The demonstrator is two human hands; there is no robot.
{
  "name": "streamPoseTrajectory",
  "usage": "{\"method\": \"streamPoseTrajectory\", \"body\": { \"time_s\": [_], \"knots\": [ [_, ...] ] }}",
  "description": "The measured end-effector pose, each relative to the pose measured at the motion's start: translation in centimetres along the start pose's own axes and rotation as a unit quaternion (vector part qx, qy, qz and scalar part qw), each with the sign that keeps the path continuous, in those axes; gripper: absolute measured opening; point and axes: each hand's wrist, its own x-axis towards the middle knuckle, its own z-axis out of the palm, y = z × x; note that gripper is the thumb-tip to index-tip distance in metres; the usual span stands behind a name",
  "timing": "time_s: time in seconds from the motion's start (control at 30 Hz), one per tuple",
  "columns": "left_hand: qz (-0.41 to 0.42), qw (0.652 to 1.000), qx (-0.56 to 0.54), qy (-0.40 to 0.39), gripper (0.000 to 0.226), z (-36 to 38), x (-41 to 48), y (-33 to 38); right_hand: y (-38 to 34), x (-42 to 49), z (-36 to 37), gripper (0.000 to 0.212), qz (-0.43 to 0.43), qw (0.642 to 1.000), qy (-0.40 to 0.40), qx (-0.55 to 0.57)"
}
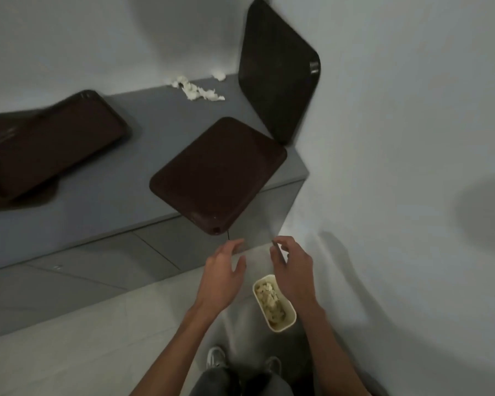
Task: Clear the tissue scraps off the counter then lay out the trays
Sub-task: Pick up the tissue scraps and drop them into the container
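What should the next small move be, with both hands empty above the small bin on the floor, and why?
Probably reach the right hand back to the white tissue scraps at the rear of the grey counter. Both it and the left hand are open and empty over the cream floor bin that already holds scraps, yet a cluster remains by the wall.

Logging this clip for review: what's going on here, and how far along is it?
A person stands at a grey counter, both hands open and empty above a small bin on the floor already holding tissue. The left hand and right hand touch nothing. Tissue scraps remain at the counter's back edge. One tray leans against the wall, another overhangs the front edge, more sit stacked at left.
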Motion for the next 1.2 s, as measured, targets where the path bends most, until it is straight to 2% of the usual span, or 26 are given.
{"method": "streamPoseTrajectory", "body": {
  "time_s": [0.2,0.4,0.7,0.87,1.03,1.2],
  "knots": [
    [0.014,0.996,-0.031,0.078,0.032,-7.7,3.8,1.3,-7.5,2.8,0.6,0.022,-0.068,0.997,0.023,0.022],
    [0.008,0.993,-0.036,0.108,0.027,-11.3,10.7,0.4,-11.7,9.1,1.6,0.017,-0.104,0.995,0.003,-0.001],
    [-0.021,0.995,0.014,0.094,0.028,-12.9,24.2,-1.3,-15.1,23.5,5.7,0.024,-0.109,0.992,-0.065,-0.026],
    [-0.027,0.995,0.007,0.097,0.026,-14.2,31.5,-2.3,-17.4,31.6,7.7,0.031,-0.127,0.988,-0.074,-0.038],
    [-0.002,0.994,0.054,0.096,0.017,-15.4,40.7,-3.7,-18.9,40.7,9.5,0.028,-0.123,0.989,-0.061,-0.062],
    [0.032,0.985,0.138,0.095,0.022,-16.9,52.2,-5.9,-20.3,51.1,12.8,0.025,-0.163,0.980,-0.032,-0.112]
  ]
}}
